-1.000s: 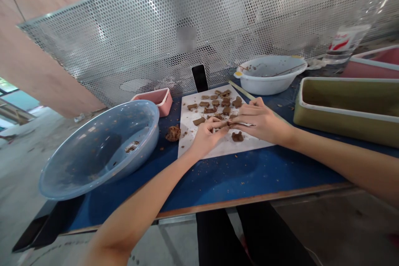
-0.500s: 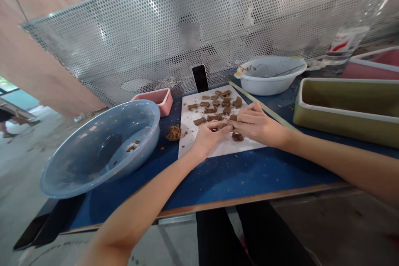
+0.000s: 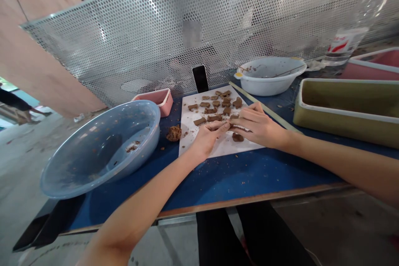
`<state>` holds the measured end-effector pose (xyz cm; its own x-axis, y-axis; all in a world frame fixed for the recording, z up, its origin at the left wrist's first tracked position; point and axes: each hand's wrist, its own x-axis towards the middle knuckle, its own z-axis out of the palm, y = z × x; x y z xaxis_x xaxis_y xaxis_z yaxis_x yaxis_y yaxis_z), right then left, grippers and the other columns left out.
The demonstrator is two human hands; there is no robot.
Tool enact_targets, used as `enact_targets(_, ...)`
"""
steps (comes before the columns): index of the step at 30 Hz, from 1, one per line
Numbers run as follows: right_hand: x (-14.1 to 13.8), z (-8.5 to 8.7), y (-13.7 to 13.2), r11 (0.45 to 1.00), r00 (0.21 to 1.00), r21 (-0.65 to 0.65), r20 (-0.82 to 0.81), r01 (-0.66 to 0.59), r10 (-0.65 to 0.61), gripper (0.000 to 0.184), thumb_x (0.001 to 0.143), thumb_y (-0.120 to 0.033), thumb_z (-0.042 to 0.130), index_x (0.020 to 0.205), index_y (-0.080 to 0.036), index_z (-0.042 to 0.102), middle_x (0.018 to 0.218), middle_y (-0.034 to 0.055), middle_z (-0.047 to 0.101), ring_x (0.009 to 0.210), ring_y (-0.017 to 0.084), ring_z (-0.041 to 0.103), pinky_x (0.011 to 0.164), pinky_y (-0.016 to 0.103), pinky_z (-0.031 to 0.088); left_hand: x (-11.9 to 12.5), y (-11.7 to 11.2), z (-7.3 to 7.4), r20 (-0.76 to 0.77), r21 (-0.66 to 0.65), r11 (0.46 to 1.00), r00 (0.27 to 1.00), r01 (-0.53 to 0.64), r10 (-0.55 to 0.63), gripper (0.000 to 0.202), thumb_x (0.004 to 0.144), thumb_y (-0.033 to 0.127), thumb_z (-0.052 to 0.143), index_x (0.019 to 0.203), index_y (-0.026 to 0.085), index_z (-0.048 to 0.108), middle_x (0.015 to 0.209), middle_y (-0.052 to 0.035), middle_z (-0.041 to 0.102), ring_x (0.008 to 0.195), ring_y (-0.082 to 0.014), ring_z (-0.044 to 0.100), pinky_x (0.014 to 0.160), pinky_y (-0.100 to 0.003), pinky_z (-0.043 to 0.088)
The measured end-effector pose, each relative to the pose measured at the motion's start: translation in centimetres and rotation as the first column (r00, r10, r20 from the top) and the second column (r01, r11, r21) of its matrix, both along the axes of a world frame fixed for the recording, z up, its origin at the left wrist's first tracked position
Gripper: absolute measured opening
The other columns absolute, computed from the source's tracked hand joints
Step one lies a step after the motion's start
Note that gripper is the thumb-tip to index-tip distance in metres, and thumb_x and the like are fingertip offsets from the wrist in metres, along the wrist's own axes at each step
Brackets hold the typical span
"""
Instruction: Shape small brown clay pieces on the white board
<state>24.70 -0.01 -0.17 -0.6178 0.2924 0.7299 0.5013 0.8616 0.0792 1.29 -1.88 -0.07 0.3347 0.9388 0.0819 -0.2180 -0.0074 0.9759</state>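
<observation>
Over the paper (image 3: 227, 148), left hand (image 3: 206, 139) and right hand (image 3: 260, 128) meet, grip state unclear; nearby brown piece (image 3: 214, 118) runs left-to-right; bottle label (image 3: 346, 42) unreadable

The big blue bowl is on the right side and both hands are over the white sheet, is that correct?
Not quite: the head view shows the big blue bowl on the left side. The left hand and right hand are over the sheet.

Left forearm (image 3: 158, 189) slanting up from lower left, right forearm (image 3: 336, 158) from right edge; left hand (image 3: 205, 139) and right hand (image 3: 260, 126), fingers bent, together right of centre
</observation>
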Motion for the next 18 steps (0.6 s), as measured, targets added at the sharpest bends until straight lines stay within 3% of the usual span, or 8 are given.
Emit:
enact_targets(3,0.1,0.0,0.1,1.000,1.000,0.029,0.028,0.007,-0.008,0.030,0.120,-0.022,0.054,0.137,-0.028,0.077,0.102,0.0047,0.079,0.088,0.022,0.066,0.090,0.044,0.049,-0.1,-0.2,0.3,-0.041,0.048,0.999,0.999,-0.006,0.008,0.048,0.073,0.064,0.105,0.075,0.021,0.083,0.094,-0.0070,0.074,0.099,-0.0228,0.066,0.096,-0.040,0.052)
enact_targets(6,0.4,0.6,-0.1,0.987,0.996,0.160,0.090,0.006,-0.020,0.034,0.119,-0.016,0.052,0.144,-0.025,0.074,0.095,0.0040,0.074,0.088,0.021,0.066,0.086,0.042,0.048,-0.3,-0.4,1.0,-0.106,0.183,0.983,0.994,-0.020,0.040,0.048,0.084,0.065,0.097,0.073,0.022,0.080,0.103,-0.0076,0.073,0.106,-0.0244,0.065,0.101,-0.041,0.051)
enact_targets(10,0.9,1.7,-0.4,0.952,0.976,0.303,0.192,0.041,-0.103,0.038,0.117,-0.009,0.052,0.147,-0.023,0.070,0.085,0.0008,0.064,0.084,0.020,0.062,0.085,0.040,0.046,-0.6,-0.7,1.5,-0.222,0.346,0.937,0.967,-0.044,0.127,0.065,0.104,0.063,0.073,0.058,0.021,0.052,0.113,-0.0097,0.074,0.112,-0.0281,0.066,0.104,-0.044,0.051)
enact_targets(12,1.0,1.9,-0.3,0.933,0.967,0.357,0.220,0.039,-0.124,0.037,0.116,-0.008,0.051,0.146,-0.019,0.069,0.085,0.0006,0.062,0.083,0.020,0.060,0.084,0.039,0.045,-0.7,-0.8,1.4,-0.347,0.449,0.893,0.917,-0.021,0.196,0.064,0.111,0.056,0.062,0.060,0.021,0.047,0.119,-0.0116,0.076,0.116,-0.0304,0.066,0.109,-0.049,0.049)
enact_targets(14,1.0,2.0,-0.1,0.916,0.967,0.401,0.223,0.027,-0.126,0.034,0.116,-0.007,0.052,0.145,-0.015,0.068,0.086,0.0005,0.062,0.083,0.019,0.058,0.083,0.038,0.043,-0.8,-1.0,1.1,-0.438,0.559,0.829,0.851,0.008,0.288,0.058,0.115,0.048,0.056,0.063,0.021,0.052,0.122,-0.0127,0.077,0.119,-0.0321,0.064,0.114,-0.053,0.045)
enact_targets(18,0.8,2.0,0.1,0.905,0.964,0.423,0.222,0.040,-0.146,0.027,0.118,-0.012,0.054,0.140,-0.015,0.069,0.086,0.0004,0.061,0.084,0.019,0.059,0.084,0.037,0.042,-0.8,-1.2,0.6,-0.464,0.681,0.732,0.788,0.025,0.405,0.051,0.116,0.042,0.052,0.071,0.021,0.064,0.121,-0.0130,0.076,0.118,-0.0319,0.063,0.112,-0.054,0.046)
